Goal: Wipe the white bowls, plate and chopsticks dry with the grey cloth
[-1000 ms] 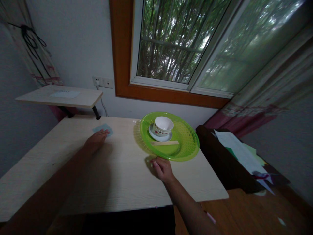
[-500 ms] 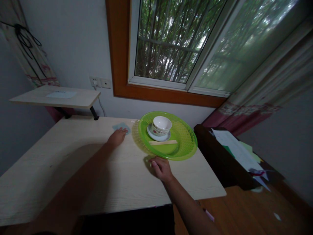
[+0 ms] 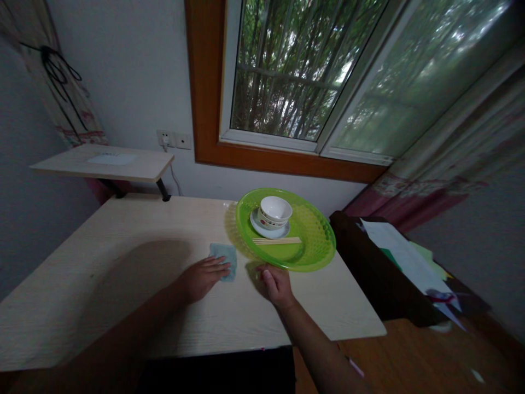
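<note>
My left hand (image 3: 202,277) lies flat with fingers stretched out on a small pale blue cloth (image 3: 225,258), pressing it to the light wooden table (image 3: 123,284). My right hand (image 3: 275,283) rests curled on the table, touching the near rim of a green plastic basket tray (image 3: 314,241). In the tray a white bowl (image 3: 275,208) stands on a white saucer (image 3: 262,227), with a pair of wooden chopsticks (image 3: 276,240) lying in front of them.
A small raised shelf (image 3: 104,162) with a sheet of paper stands at the table's back left. Wall sockets (image 3: 174,140) and a window are behind. Right of the table, a dark low cabinet (image 3: 369,262) holds papers (image 3: 397,249); a curtain hangs beyond.
My left hand has slid the blue cloth from the back left of the table rightward, then toward me, stopping beside the tray's near edge. My right hand has stayed at the tray's rim.
</note>
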Action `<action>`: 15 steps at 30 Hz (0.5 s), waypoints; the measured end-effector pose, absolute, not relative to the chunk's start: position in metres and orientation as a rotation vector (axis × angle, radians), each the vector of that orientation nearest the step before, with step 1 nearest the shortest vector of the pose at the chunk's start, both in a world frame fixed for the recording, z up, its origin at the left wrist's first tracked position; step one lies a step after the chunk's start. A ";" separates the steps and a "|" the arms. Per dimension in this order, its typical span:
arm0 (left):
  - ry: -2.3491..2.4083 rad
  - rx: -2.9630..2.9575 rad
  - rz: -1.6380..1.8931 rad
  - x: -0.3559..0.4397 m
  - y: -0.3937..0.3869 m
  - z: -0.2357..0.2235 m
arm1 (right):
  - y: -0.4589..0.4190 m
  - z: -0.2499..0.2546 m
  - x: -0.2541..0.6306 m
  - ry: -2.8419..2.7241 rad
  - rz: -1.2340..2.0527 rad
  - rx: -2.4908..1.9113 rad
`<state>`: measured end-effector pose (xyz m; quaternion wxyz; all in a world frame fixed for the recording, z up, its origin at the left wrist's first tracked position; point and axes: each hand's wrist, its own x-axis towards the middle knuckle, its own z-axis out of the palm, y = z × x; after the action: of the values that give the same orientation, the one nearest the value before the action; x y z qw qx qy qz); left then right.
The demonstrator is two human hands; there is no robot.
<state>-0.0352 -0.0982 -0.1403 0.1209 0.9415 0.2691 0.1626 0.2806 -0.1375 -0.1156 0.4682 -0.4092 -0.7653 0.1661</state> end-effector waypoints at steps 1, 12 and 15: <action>0.761 2.752 0.460 -0.043 -0.105 -0.140 | -0.137 -0.116 0.281 -1.880 0.407 -1.006; 1.447 2.504 0.347 -0.167 -0.079 -0.119 | -0.137 -0.118 0.282 -1.889 0.409 -1.031; 1.707 2.369 0.281 -0.187 -0.068 -0.113 | -0.137 -0.117 0.282 -1.896 0.387 -1.031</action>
<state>-0.1875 -0.0679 -0.1133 0.1037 0.8032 0.5787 0.0954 0.2818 -0.1373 -0.1174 0.4571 -0.4182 -0.7691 0.1571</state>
